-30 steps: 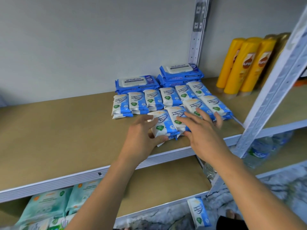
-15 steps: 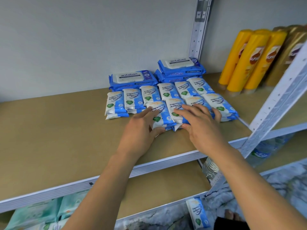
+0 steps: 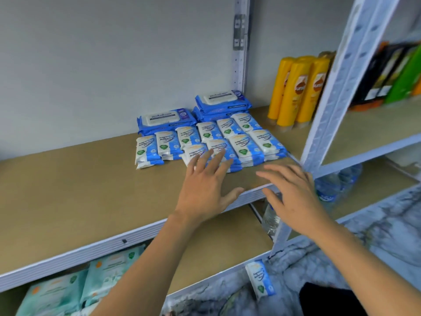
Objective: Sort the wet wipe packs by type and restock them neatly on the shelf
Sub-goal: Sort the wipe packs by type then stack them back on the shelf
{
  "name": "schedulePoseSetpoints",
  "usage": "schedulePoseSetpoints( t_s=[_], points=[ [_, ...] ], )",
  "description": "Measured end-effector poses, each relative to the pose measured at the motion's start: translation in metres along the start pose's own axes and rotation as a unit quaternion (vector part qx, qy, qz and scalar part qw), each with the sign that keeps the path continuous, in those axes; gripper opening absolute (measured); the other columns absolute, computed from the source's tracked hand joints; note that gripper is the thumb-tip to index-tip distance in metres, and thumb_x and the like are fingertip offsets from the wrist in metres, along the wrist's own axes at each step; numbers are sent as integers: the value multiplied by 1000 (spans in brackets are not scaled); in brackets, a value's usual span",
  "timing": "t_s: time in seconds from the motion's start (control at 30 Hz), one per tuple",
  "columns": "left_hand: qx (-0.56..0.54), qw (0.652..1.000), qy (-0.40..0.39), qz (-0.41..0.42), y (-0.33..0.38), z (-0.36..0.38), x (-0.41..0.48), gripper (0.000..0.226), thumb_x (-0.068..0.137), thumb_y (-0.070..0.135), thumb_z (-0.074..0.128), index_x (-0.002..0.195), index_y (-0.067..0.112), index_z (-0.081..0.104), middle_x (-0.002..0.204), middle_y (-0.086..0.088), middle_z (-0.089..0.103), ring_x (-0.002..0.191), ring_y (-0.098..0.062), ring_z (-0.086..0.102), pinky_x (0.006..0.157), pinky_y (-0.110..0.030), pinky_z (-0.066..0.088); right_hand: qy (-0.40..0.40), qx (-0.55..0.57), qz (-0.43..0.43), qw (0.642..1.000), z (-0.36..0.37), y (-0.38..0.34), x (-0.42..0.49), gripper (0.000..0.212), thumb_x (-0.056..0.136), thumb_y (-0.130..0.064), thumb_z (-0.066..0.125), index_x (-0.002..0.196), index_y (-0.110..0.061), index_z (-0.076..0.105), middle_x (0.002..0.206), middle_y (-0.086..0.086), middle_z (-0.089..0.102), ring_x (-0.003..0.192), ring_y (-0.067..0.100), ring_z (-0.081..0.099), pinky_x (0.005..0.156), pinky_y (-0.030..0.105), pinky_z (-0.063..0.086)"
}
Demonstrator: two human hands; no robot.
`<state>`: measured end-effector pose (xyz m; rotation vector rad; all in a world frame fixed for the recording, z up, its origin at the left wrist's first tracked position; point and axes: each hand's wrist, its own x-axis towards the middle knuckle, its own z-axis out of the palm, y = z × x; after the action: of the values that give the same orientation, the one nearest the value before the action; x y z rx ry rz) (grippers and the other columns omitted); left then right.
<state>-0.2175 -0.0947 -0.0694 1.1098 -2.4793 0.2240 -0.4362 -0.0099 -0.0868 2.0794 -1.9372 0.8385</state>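
Left hand (image 3: 205, 185) spread, fingertips over the front small packs (image 3: 237, 148) (contact unclear). Right hand (image 3: 293, 197) spread too, blurred, above the shelf (image 3: 91, 190) edge, holds nothing. Small packs in two rows before the large packs (image 3: 166, 118). Yellow bottles (image 3: 296, 90) further right. One stray pack (image 3: 259, 280) down on the floor (image 3: 387, 236).

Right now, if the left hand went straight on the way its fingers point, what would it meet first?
The left hand would meet the front row of small wipe packs. Its fingertips overlap them in this view, but whether they are touching is unclear.
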Motion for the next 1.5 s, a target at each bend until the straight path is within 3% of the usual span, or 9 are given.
schedulePoseSetpoints(
  t_s=[0.23, 0.43, 0.53, 0.63, 0.77, 0.97, 1.07, 1.3, 1.5],
  points=[
    [121, 973, -95, 171, 19, 11, 14, 65, 101, 61, 24, 149, 21, 41, 161, -5, 31, 151, -31, 17, 120, -53, 0, -33, 26, 68, 997, 5, 36, -83, 32, 90, -21, 70, 121, -26, 66, 119, -8, 62, 105, 21, 51, 87, 45, 46],
    [149, 964, -85, 203, 15, 26, 12, 60, 106, 48, 30, 156, 15, 28, 160, -6, 33, 153, -32, 10, 124, -46, 0, -158, 118, 201, 960, 80, 57, -145, 29, 85, -18, 73, 114, -22, 70, 107, 1, 69, 97, 29, 62, 82, 42, 53],
    [109, 968, -70, 214, 14, 33, 13, 59, 106, 42, 32, 155, 8, 31, 159, -12, 34, 152, -30, 14, 125, -40, 4, -224, 171, 262, 923, 121, 63, -164, 26, 87, -19, 71, 113, -19, 69, 108, 4, 71, 102, 24, 66, 87, 34, 52],
    [64, 972, -93, 209, 11, 38, 14, 60, 106, 41, 31, 156, 8, 26, 162, -12, 27, 151, -27, 20, 122, -46, 24, -292, 187, 317, 883, 163, 68, -178, 29, 91, -24, 67, 119, -16, 66, 116, 3, 70, 109, 20, 65, 89, 28, 46],
    [38, 974, -107, 195, 10, 38, 14, 60, 105, 40, 31, 157, 10, 24, 164, -9, 23, 150, -26, 23, 117, -47, 33, -334, 172, 374, 848, 219, 82, -188, 33, 95, -30, 62, 121, -10, 62, 119, 11, 69, 112, 27, 62, 85, 29, 43],
    [22, 971, -100, 215, 8, 39, 17, 59, 106, 34, 41, 155, 4, 28, 162, -13, 26, 149, -28, 26, 120, -45, 29, -328, 154, 472, 804, 289, 92, -199, 50, 99, -42, 52, 130, -3, 54, 127, 22, 62, 121, 37, 56, 97, 38, 45],
    [15, 972, -95, 217, 8, 40, 17, 58, 106, 31, 44, 153, 1, 31, 160, -17, 29, 148, -30, 28, 121, -41, 27, -332, 148, 491, 791, 313, 92, -211, 57, 95, -50, 48, 130, -5, 53, 126, 22, 62, 117, 37, 58, 94, 43, 50],
    [9, 974, -101, 202, 10, 39, 17, 57, 106, 29, 48, 152, 0, 33, 160, -17, 30, 148, -30, 28, 121, -42, 28, -248, 154, 504, 813, 328, 89, -227, 46, 81, -36, 74, 115, -9, 56, 106, 21, 67, 101, 40, 64, 78, 44, 53],
    [17, 975, -101, 197, 11, 39, 16, 57, 106, 30, 47, 152, 1, 32, 159, -17, 30, 148, -31, 29, 119, -45, 31, -264, 119, 496, 819, 331, 81, -233, 45, 79, -34, 77, 104, 0, 63, 106, 27, 58, 98, 44, 59, 74, 46, 52]
  ],
)
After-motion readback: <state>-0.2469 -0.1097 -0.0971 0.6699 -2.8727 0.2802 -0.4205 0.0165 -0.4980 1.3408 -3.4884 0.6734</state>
